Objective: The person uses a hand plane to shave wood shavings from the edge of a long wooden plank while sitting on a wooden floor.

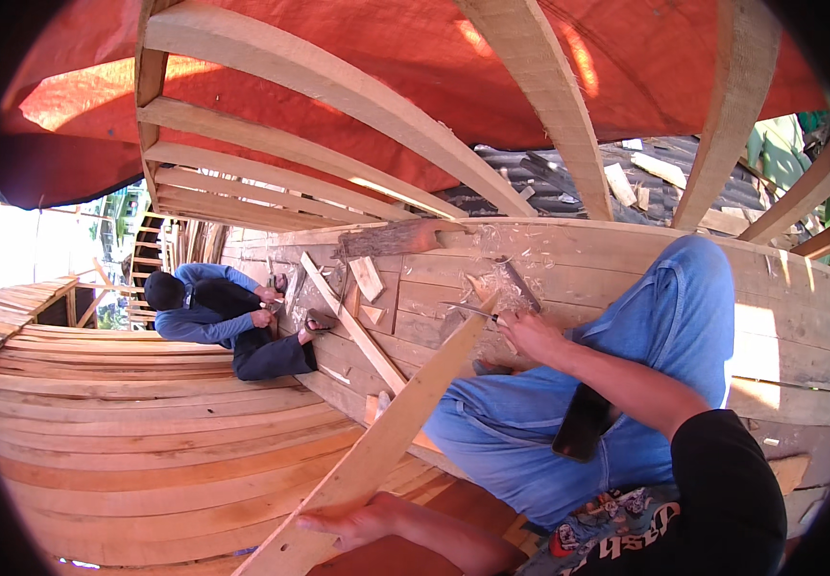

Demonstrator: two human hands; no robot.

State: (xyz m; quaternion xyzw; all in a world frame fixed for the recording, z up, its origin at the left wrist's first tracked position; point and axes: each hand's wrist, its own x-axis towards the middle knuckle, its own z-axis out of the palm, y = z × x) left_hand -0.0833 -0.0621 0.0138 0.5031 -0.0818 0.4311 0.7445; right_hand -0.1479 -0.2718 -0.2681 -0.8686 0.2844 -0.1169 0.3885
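Note:
A long, tapered wooden board [391,437] slants across my lap, its pointed end up by my right hand. My left hand [362,521] grips the board near its wide lower end, where a small hole shows. In my right hand [528,336] is a knife [469,309], its thin blade lying across the board's narrow tip. The fingers wrap its handle, which is mostly hidden. A black phone [583,422] rests on my jeans. Pale wood shavings [501,280] lie scattered on the planks beyond the knife.
Another person [228,312] sits at the left, hands on a small piece. A long strip of wood [352,322], offcuts [367,278] and a dark rough slab [400,238] lie on the planked deck [568,278]. Curved wooden ribs [338,91] rise before a red tarpaulin [376,48].

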